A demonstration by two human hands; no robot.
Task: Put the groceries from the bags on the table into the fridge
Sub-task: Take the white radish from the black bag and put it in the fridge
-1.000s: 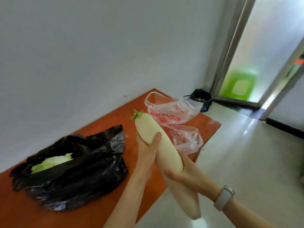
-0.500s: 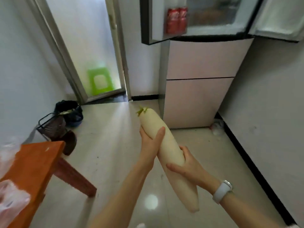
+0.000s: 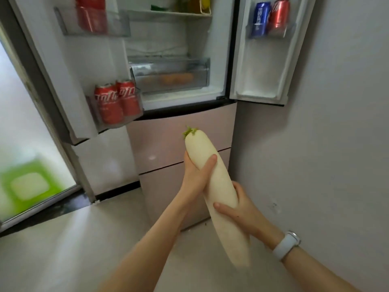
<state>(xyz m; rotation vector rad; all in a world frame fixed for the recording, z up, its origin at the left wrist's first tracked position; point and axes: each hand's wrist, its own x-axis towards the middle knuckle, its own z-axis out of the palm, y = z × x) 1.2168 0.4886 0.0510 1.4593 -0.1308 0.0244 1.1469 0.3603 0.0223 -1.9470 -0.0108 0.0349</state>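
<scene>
A long white radish (image 3: 219, 186) with a green stub on top is held upright and tilted in front of me. My left hand (image 3: 196, 175) grips its upper part, thumb across the front. My right hand (image 3: 240, 209), with a pale watch on the wrist, wraps its middle from the right. The fridge (image 3: 174, 131) stands straight ahead with both upper doors open. Its inside shows a clear drawer (image 3: 170, 74) holding something orange, and a shelf above it. The table and bags are out of view.
The left door bin holds two red cans (image 3: 116, 101); more red cans (image 3: 90, 13) sit higher up. The right door bin holds a blue can (image 3: 260, 17) and a red can (image 3: 279, 14). A grey wall (image 3: 326, 144) is on the right, a doorway with a green stool (image 3: 27, 184) on the left.
My view has swung from the table with the bags across the floor to the open fridge. Both hands have kept the same hold on the radish, which is now nearer the fridge.
</scene>
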